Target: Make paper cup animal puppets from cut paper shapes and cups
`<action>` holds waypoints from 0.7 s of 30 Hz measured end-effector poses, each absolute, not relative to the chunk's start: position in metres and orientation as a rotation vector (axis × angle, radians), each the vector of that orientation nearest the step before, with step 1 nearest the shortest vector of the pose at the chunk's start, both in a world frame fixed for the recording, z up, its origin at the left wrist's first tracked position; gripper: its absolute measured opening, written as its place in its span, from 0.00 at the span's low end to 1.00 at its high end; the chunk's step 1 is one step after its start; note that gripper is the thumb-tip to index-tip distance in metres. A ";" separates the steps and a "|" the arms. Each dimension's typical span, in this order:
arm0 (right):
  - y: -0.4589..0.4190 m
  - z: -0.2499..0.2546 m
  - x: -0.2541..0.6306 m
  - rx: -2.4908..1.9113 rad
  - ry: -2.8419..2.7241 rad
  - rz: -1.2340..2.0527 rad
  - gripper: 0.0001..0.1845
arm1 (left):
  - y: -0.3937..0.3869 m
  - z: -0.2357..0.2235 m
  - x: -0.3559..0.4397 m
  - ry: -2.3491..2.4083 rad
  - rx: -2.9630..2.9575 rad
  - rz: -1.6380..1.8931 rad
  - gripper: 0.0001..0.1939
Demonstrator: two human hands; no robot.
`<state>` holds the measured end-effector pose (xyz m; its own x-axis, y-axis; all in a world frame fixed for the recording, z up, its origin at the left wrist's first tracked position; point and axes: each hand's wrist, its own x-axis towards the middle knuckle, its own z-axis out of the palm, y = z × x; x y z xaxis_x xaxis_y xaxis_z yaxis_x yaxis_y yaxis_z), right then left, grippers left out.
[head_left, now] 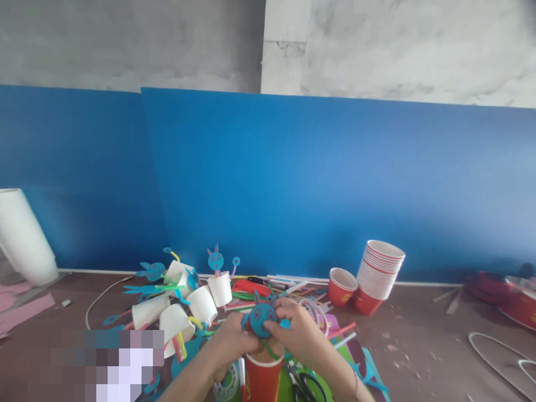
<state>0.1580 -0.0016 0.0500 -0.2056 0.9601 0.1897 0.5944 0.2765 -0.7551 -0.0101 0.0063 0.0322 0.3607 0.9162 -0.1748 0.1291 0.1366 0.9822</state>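
Far to the left of the hands, a tilted white stack stood on the brown worktop, with pink paper just in front of it. Nearer on that side, white cups lay tipped among blue paper cutouts and coloured straws; at that group's right edge, a white cup stood nearly upright, a small blue face with ears rising from it. Close below the left hand was a clear tape reel. The left hand had its fingers bent on the left side of an eared blue face, which sat between both hands, turned toward the wearer. Directly beneath it stood a tall red cup, a green straw slanting at its mouth; whether the left hand touched the rim could not be told. The right hand gripped the face from the other side, thumb across its front. Below that hand lay black-handled scissors; beyond it, a heap of straws. Farther right were a red tub, a leaning stack of tubs, two thin sticks and, well away, a white cable.
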 end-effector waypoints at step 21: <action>-0.003 0.049 0.150 -1.446 -1.797 0.777 0.17 | 0.005 0.039 -0.009 1.001 1.288 0.727 0.08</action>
<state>0.1496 -0.0034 0.0488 -0.1391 0.9794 0.1461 0.5643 0.1997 -0.8010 -0.0089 0.0048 0.0395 0.4173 0.8884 -0.1915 0.0928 0.1680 0.9814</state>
